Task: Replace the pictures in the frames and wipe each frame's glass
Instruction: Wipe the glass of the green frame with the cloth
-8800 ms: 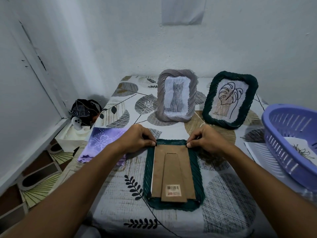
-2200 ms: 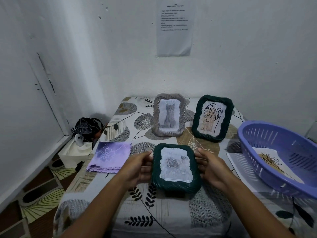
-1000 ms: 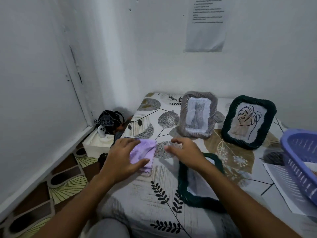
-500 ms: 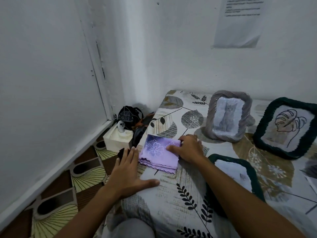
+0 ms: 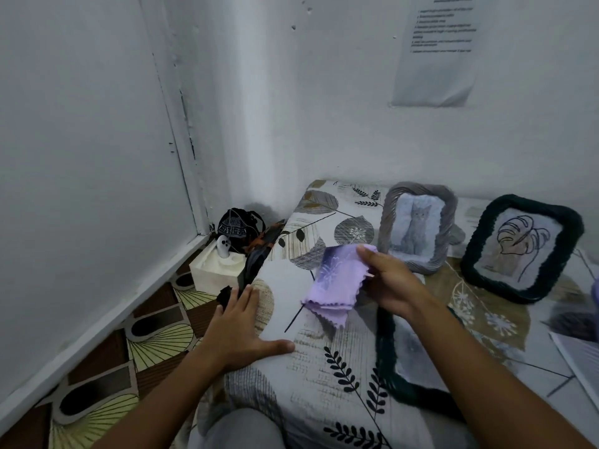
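Note:
My right hand (image 5: 390, 283) grips a folded purple cloth (image 5: 334, 280) and holds it lifted off the table, its lower edge hanging down. My left hand (image 5: 241, 325) lies flat and spread on the table's left edge, holding nothing. A dark green frame (image 5: 389, 361) lies face up on the table under my right forearm, which hides much of it. A grey frame with a cat picture (image 5: 418, 226) stands behind the cloth. Another dark green frame with a leaf drawing (image 5: 522, 247) stands to its right.
The table (image 5: 311, 377) wears a leaf-patterned cover and sits in a corner between white walls. On the floor at the left stand a white box with a small figure (image 5: 217, 264) and a dark bag (image 5: 238, 225). Loose paper (image 5: 580, 354) lies at the table's right edge.
My right hand has closed on the purple cloth and lifted it off the table toward the right. My left hand stayed flat on the table's edge. The view shifted slightly.

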